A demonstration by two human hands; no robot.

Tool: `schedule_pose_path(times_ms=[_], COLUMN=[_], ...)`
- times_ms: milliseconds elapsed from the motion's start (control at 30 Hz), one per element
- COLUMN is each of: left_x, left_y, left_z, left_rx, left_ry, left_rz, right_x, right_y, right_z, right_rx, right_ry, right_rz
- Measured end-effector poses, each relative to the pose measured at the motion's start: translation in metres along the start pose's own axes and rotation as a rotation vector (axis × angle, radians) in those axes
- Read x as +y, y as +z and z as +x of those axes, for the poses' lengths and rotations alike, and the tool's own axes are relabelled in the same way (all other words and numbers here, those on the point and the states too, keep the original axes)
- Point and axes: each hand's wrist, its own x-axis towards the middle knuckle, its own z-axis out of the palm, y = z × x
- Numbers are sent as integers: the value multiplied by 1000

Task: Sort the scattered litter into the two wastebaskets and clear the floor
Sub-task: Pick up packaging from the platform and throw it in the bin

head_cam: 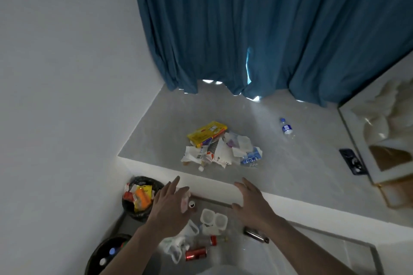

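Observation:
Both my hands hover over litter on the lower floor, fingers spread and holding nothing. My left hand (171, 204) is above a small can (191, 204) and white plastic scraps. My right hand (252, 202) is beside a white twin-cup pack (213, 219). Below lie a red can (196, 253), a bottle with a red label (211, 240), a white plastic bag (175, 246) and a dark metallic tube (256, 235). A black wastebasket (134, 209) with wrappers stands at the left wall, and a second wastebasket (100, 254) with bottles is nearer me. A litter pile (220, 148) with a yellow box lies on the raised platform.
A clear water bottle (286, 127) lies alone on the raised platform (290, 174). Blue curtains (257, 29) hang at the back. A white cabinet (380, 140) stands at right, with a dark phone-like object (353, 161) on the floor beside it. A white wall (67, 73) closes the left.

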Motion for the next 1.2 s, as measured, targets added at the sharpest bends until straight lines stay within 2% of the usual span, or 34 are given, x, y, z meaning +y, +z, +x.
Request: schedule_pose_path(times_ms=[267, 567, 767, 967, 1200], left_x=[36, 122, 197, 263, 245], left_y=[1, 10, 28, 48, 53], left_z=[25, 40, 58, 48, 30], left_rx=[-14, -47, 22, 71, 75], left_ry=[107, 159, 68, -34, -206], left_rz=[17, 59, -10, -110, -140], right_x=[38, 107, 174, 224, 202], right_y=[-22, -68, -123, -170, -178], right_z=[-32, -52, -47, -30, 9], right_rx=[92, 121, 92, 4, -87], right_ry=[65, 81, -8, -80, -196], right_rz=[-22, 54, 42, -92, -105])
